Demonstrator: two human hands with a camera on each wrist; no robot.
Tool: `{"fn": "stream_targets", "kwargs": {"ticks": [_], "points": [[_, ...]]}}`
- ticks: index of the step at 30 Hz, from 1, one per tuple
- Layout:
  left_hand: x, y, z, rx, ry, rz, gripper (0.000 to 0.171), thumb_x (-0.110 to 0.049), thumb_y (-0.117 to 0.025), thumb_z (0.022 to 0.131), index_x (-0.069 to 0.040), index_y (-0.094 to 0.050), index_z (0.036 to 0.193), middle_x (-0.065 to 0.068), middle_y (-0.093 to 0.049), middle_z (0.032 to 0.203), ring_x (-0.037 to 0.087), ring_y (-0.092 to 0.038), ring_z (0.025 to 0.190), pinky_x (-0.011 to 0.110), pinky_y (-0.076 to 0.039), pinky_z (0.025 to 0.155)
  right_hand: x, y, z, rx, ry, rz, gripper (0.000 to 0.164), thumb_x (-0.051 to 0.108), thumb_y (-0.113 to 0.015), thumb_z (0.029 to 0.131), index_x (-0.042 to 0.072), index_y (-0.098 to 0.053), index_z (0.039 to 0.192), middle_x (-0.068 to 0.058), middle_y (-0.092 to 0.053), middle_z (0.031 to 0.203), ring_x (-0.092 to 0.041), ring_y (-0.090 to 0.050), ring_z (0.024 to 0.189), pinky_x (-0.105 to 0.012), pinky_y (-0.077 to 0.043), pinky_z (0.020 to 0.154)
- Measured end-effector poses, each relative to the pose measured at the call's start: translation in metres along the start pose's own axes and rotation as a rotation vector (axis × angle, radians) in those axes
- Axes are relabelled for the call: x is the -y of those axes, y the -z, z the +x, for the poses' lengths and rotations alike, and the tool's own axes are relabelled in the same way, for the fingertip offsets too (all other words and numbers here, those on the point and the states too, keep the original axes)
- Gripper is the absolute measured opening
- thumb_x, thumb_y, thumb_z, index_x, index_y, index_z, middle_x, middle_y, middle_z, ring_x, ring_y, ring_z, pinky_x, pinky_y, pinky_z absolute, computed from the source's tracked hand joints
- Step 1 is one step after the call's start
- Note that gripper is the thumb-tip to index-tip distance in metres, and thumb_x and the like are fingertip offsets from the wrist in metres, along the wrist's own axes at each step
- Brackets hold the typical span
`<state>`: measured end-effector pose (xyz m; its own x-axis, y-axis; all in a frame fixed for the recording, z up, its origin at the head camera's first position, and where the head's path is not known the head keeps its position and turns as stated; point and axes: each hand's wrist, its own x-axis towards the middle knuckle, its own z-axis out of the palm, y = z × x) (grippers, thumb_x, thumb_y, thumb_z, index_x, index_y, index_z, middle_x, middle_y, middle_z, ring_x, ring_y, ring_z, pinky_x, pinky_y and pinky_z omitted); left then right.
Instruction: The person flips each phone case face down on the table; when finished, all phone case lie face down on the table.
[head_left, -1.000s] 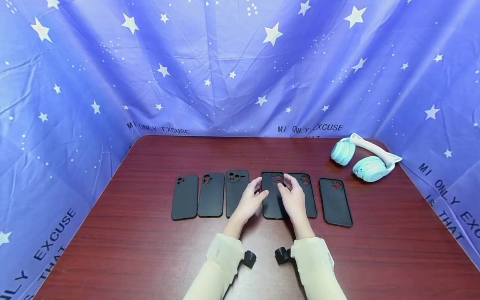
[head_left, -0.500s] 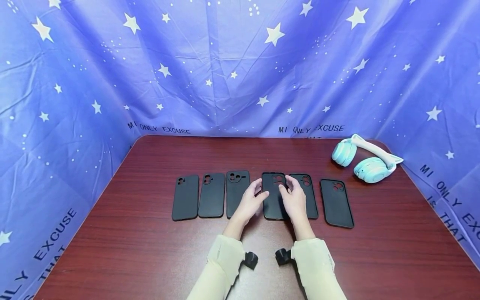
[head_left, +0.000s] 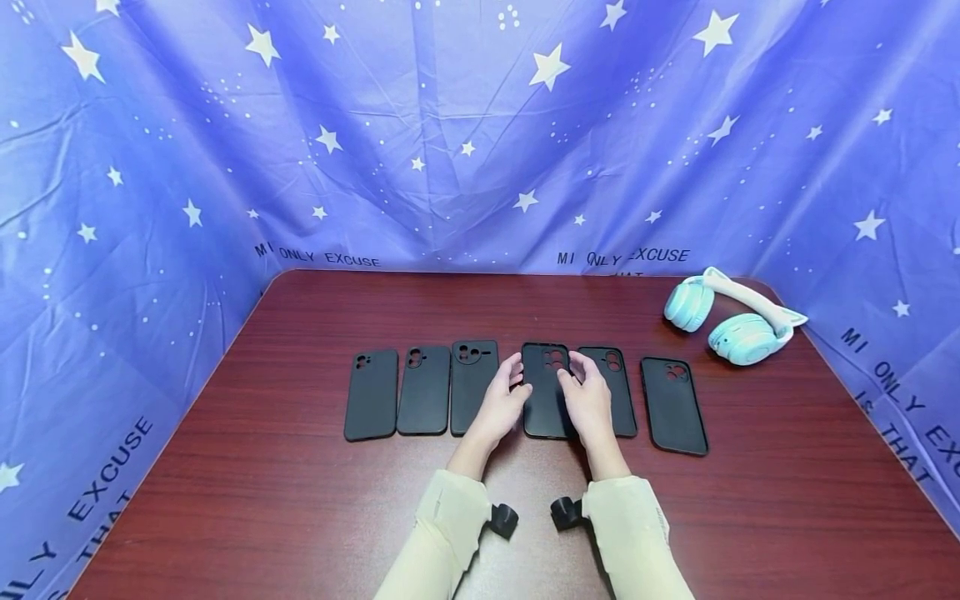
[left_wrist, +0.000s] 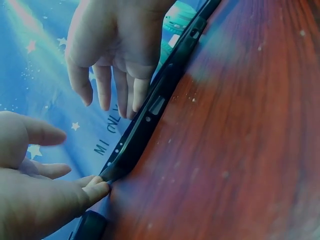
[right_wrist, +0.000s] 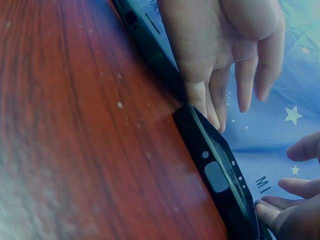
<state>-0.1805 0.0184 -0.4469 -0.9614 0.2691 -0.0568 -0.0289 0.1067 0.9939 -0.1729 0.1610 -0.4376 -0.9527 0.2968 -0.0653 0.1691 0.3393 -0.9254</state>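
Six black phone cases in one row, on a dark red wooden table (head_left: pixel 247 500) backed by a blue star-printed curtain (head_left: pixel 442 117). First case (head_left: pixel 371 396), far left: outer back up, a broad stretch of wood between it and the table's left edge. Second case (head_left: pixel 423 392): also back up, its left edge just beside the first at the near end. Third case (head_left: pixel 467 392): back up, round camera surround at the top, a sliver of wood on its left; the left hand (head_left: pixel 502 402) partly covers its right side. That hand, in a cream sleeve (head_left: pixel 450 517), has thumb and forefinger apart, its fingertips at the left edge of the fourth case (head_left: pixel 546 404) — no full grip round it. Fourth case: flat on the table between the two hands, hollow side up, raised rim all round; the gap to the third is wider than those farther left. Right hand (head_left: pixel 589 398): fingers extended down along the fourth case's right edge, thumb over the hollow, not clamped. Fifth case (head_left: pixel 621 400): hollow side up, partly behind the right hand, close to the fourth with little side room. Sixth case (head_left: pixel 675 408): hollow side up, slightly turned, a strip of wood on its left. Headphones (head_left: pixel 741 340), mint and white: far right corner, well apart from the hands — wood shows between their cups and the sixth case's top edge.
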Motion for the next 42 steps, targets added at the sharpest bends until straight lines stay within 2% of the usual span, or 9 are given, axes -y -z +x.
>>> {"fn": "stream_targets", "kwargs": {"ticks": [2,7,9,13,18,27,35,38,42], "points": [[-0.008,-0.001,-0.004,0.001,-0.011,-0.011,0.056,0.001,-0.041,0.097,0.003,-0.025,0.15,0.028,-0.033,0.151,0.041,-0.033,0.141,0.052,-0.029,0.118,0.001,0.0,0.0,-0.003,-0.001,0.006,0.047,0.016,-0.052,0.097,0.004,-0.044,0.142,-0.022,-0.047,0.145,-0.033,-0.044,0.137,-0.046,-0.04,0.112],[-0.005,-0.004,-0.003,-0.026,-0.041,-0.018,0.055,0.004,-0.041,0.095,0.004,-0.026,0.148,0.028,-0.031,0.149,0.041,-0.032,0.141,0.05,-0.029,0.118,0.001,0.001,0.0,0.0,-0.006,0.024,0.046,0.014,-0.051,0.097,0.003,-0.044,0.141,-0.022,-0.047,0.145,-0.033,-0.044,0.137,-0.046,-0.038,0.113],[0.005,-0.006,0.001,-0.052,-0.056,-0.011,0.055,0.003,-0.044,0.095,0.002,-0.028,0.148,0.025,-0.033,0.147,0.04,-0.035,0.139,0.049,-0.032,0.117,0.001,0.001,0.0,0.003,-0.007,0.037,0.046,0.014,-0.051,0.097,0.002,-0.045,0.141,-0.022,-0.047,0.145,-0.032,-0.044,0.137,-0.046,-0.038,0.114],[0.006,-0.006,0.002,-0.08,-0.07,-0.03,0.057,0.004,-0.049,0.093,0.005,-0.029,0.147,0.026,-0.036,0.143,0.041,-0.042,0.133,0.05,-0.039,0.112,0.0,0.0,0.001,0.016,-0.007,0.082,0.045,0.013,-0.051,0.098,0.001,-0.044,0.141,-0.022,-0.047,0.145,-0.032,-0.044,0.137,-0.045,-0.037,0.115],[0.007,-0.005,0.002,-0.073,-0.058,-0.077,0.059,0.004,-0.051,0.093,0.008,-0.028,0.147,0.029,-0.043,0.14,0.041,-0.052,0.126,0.047,-0.048,0.103,-0.002,-0.002,0.002,0.033,-0.01,0.093,0.045,0.013,-0.05,0.098,0.0,-0.044,0.141,-0.022,-0.048,0.144,-0.032,-0.045,0.136,-0.044,-0.037,0.114],[0.009,-0.003,0.007,-0.12,0.003,-0.176,0.055,0.002,-0.054,0.092,0.011,-0.036,0.143,0.029,-0.055,0.13,0.039,-0.057,0.121,0.04,-0.052,0.1,-0.001,-0.002,0.001,0.012,0.002,-0.002,0.04,0.014,-0.053,0.096,0.002,-0.054,0.134,-0.019,-0.059,0.134,-0.031,-0.055,0.127,-0.046,-0.044,0.108],[0.009,-0.004,0.007,-0.15,0.028,-0.18,0.046,-0.001,-0.056,0.093,0.009,-0.047,0.137,0.028,-0.058,0.127,0.035,-0.061,0.117,0.036,-0.053,0.097,0.0,-0.003,-0.002,-0.049,0.12,-0.183,0.031,0.015,-0.056,0.094,0.001,-0.065,0.12,-0.016,-0.072,0.112,-0.029,-0.071,0.097,-0.042,-0.056,0.087],[0.009,-0.004,0.007,-0.157,0.033,-0.179,0.041,-0.005,-0.056,0.094,0.006,-0.052,0.133,0.026,-0.059,0.128,0.03,-0.061,0.117,0.033,-0.054,0.095,0.0,-0.003,-0.001,-0.033,0.121,-0.185,0.028,0.016,-0.056,0.094,0.002,-0.068,0.116,-0.017,-0.073,0.107,-0.028,-0.073,0.089,-0.039,-0.059,0.08],[0.009,-0.003,0.007,-0.156,0.028,-0.201,0.037,-0.008,-0.056,0.095,0.005,-0.055,0.13,0.025,-0.06,0.126,0.024,-0.062,0.114,0.028,-0.056,0.087,0.0,-0.004,0.0,-0.006,0.082,-0.17,0.029,0.021,-0.056,0.095,0.006,-0.069,0.115,-0.015,-0.073,0.107,-0.026,-0.072,0.092,-0.04,-0.057,0.085]]}}
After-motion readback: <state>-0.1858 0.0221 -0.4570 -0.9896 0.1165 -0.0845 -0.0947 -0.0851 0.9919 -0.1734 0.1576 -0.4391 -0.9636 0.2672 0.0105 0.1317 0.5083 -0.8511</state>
